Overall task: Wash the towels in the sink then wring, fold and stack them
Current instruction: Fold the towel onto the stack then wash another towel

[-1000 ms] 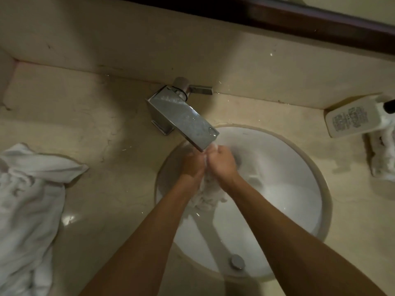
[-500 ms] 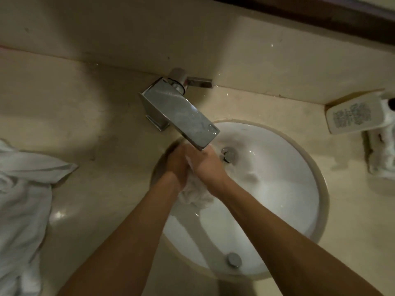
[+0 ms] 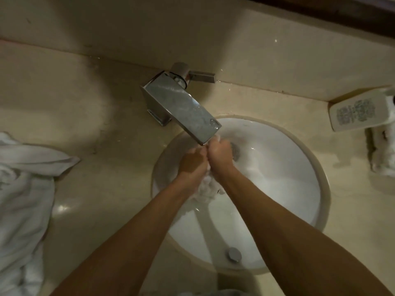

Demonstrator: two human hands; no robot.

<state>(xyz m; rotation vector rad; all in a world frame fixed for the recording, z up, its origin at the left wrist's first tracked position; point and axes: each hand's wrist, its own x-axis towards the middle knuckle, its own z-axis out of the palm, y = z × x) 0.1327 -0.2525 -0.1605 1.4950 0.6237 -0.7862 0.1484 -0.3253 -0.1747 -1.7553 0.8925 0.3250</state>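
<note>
Scrub towel (image 3: 208, 188) under faucet (image 3: 181, 110) w/ L hand (image 3: 191, 165) & R hand (image 3: 220, 154) fingers clamped on cloth, keeping bunch low in sink (image 3: 299, 167) vs. splash.

- Bathroom, prob. a home or hotel.
- Round white undermount sink (image 3: 303, 167) set in a beige stone surface (image 3: 96, 124) w/ matching backsplash.
- Chrome square-spout faucet (image 3: 181, 107), lever at its back.
- White towels (image 3: 23, 199) heaped at left.
- White bottle (image 3: 359, 112) w/ printed label lying at right.
</note>
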